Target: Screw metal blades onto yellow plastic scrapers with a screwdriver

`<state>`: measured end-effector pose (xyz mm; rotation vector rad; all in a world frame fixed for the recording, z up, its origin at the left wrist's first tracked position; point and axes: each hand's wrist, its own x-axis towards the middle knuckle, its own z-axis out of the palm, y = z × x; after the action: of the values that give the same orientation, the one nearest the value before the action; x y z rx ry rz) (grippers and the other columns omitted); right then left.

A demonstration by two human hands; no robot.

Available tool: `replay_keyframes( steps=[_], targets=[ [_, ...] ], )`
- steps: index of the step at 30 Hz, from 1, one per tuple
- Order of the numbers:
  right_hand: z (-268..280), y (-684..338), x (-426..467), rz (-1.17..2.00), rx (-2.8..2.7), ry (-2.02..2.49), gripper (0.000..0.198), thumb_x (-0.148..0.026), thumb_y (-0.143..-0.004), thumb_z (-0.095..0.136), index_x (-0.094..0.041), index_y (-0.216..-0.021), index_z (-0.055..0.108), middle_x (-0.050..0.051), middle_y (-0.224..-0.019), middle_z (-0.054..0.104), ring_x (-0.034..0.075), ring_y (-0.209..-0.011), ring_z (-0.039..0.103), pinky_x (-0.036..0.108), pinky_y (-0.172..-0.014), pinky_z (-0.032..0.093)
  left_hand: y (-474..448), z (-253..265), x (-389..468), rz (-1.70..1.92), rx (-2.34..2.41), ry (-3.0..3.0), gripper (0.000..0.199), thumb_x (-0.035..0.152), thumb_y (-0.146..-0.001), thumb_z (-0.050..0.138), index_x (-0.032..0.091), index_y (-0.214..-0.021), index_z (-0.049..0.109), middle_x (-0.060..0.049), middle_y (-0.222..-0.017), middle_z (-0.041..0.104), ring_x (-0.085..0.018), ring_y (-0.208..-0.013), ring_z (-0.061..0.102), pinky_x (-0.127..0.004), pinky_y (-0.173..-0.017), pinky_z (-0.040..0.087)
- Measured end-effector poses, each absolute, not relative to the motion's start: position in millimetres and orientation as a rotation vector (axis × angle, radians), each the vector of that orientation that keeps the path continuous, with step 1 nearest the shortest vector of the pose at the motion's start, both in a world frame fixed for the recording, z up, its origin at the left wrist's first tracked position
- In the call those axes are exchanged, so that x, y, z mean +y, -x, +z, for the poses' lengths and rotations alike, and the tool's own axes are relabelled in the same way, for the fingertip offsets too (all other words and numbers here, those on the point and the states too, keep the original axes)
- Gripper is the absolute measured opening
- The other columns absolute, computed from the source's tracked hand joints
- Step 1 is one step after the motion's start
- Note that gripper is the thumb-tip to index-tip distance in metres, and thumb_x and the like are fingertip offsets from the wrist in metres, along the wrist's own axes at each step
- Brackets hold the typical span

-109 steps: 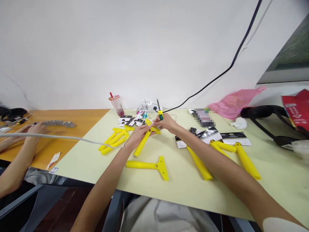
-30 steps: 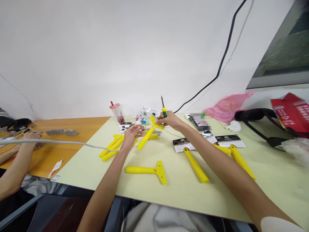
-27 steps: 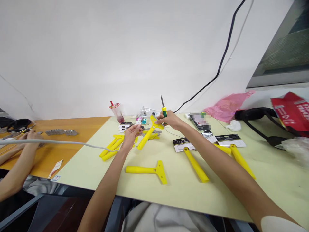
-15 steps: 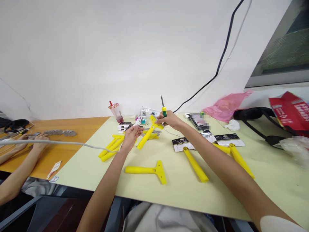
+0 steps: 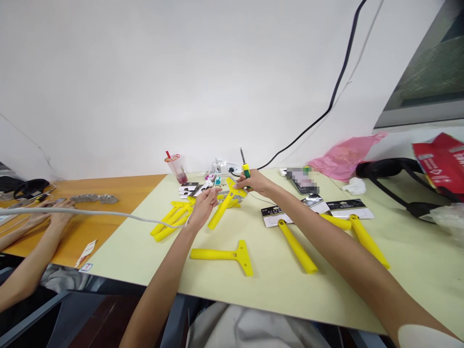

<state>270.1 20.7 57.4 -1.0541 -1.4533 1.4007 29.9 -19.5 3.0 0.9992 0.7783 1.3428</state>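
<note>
Head camera: our right hand is clamped on two things at once, the head of a yellow scraper and a screwdriver whose shaft points up. We hold the yellow scraper above the table, its handle slanting down toward us. Our left hand is just beside it, thumb and fingers drawn together; the fingertips look too small for us to tell whether they pinch anything. Nearer us, a second scraper lies flat, and a drink cup stands near the wall.
</note>
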Motion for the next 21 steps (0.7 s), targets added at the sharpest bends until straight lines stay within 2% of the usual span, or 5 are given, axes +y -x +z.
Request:
replay_keyframes(
  steps=[9, 13, 15, 18, 21],
  targets=[
    [47, -263, 24, 1.442, -1.448, 1.103, 0.064, -0.025, -0.037, 0.099, -0.022, -0.068, 0.043, -0.001, -0.081, 0.065, 0.018, -0.084, 0.062, 0.027, -0.062, 0.042, -28, 4, -22, 1.270, 0.835, -0.981, 0.036, 0.009, -0.074, 0.079, 0.011, -0.109, 0.078, -0.006, -0.096, 0.066, -0.002, -0.053, 0.032, -0.018, -0.046, 0.027],
    [42, -263, 27, 1.456, -1.444, 1.112, 0.065, -0.025, -0.038, 0.099, -0.022, -0.069, 0.042, -0.002, -0.079, 0.064, 0.018, -0.082, 0.062, 0.027, -0.062, 0.042, -32, 6, -28, 1.255, 0.888, -1.004, 0.027, 0.022, -0.080, 0.079, 0.012, -0.105, 0.079, -0.005, -0.092, 0.067, -0.001, -0.047, 0.024, -0.019, -0.040, 0.017],
    [39, -262, 28, 1.462, -1.441, 1.112, 0.064, -0.026, -0.039, 0.098, -0.022, -0.069, 0.041, -0.002, -0.078, 0.064, 0.017, -0.082, 0.062, 0.027, -0.063, 0.043, -36, 9, -34, 1.298, 0.973, -1.143, 0.027, 0.034, -0.084, 0.080, 0.015, -0.103, 0.080, -0.008, -0.098, 0.071, -0.004, -0.049, 0.034, -0.019, -0.041, 0.024],
    [35, -262, 29, 1.470, -1.441, 1.104, 0.062, -0.026, -0.041, 0.096, -0.022, -0.069, 0.041, -0.003, -0.077, 0.062, 0.017, -0.081, 0.062, 0.028, -0.064, 0.044, -42, 14, -44, 1.363, 1.095, -1.673, 0.037, 0.037, -0.077, 0.090, 0.023, -0.111, 0.083, -0.012, -0.125, 0.074, -0.022, -0.092, 0.069, -0.027, -0.069, 0.055],
    [34, -262, 29, 1.471, -1.447, 1.096, 0.058, -0.025, -0.045, 0.093, -0.023, -0.070, 0.041, -0.004, -0.073, 0.059, 0.016, -0.078, 0.061, 0.028, -0.064, 0.044, -47, 16, -51, 1.246, 1.066, -2.094, 0.066, 0.032, -0.068, 0.098, 0.033, -0.131, 0.079, -0.011, -0.147, 0.066, -0.038, -0.141, 0.056, -0.044, -0.109, 0.051]
  ],
)
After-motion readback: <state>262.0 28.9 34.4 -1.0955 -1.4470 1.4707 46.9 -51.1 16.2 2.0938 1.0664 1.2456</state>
